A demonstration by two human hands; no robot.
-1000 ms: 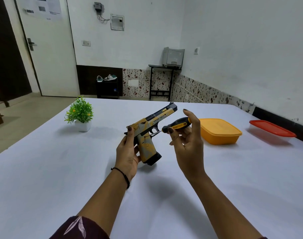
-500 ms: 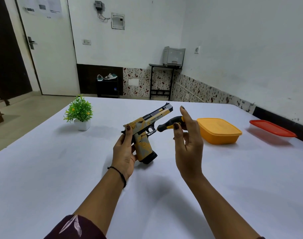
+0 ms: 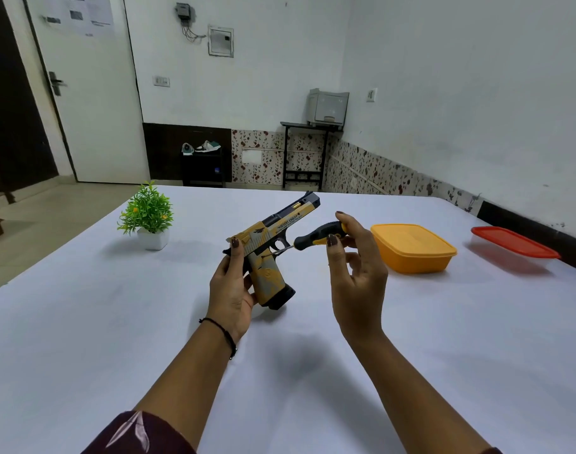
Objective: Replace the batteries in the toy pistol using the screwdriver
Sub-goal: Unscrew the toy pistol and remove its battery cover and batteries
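Observation:
A yellow, grey and black toy pistol [image 3: 269, 247] is held above the white table [image 3: 83, 322], barrel pointing up and away to the right. My left hand [image 3: 232, 290] grips it round the back of the grip, thumb up on the slide. My right hand [image 3: 352, 267] pinches the black and yellow handle of a screwdriver [image 3: 316, 239] between thumb and fingertips. The thin metal shaft points left, its tip against the upper part of the pistol's grip, just behind the trigger guard.
A small green plant in a white pot [image 3: 148, 217] stands at the left of the table. An orange lidded box [image 3: 413, 247] sits to the right, and a red-lidded box [image 3: 512, 245] further right by the wall.
Both hands with the pistol and screwdriver have shifted slightly left in view. My right fingers have moved round the screwdriver handle.

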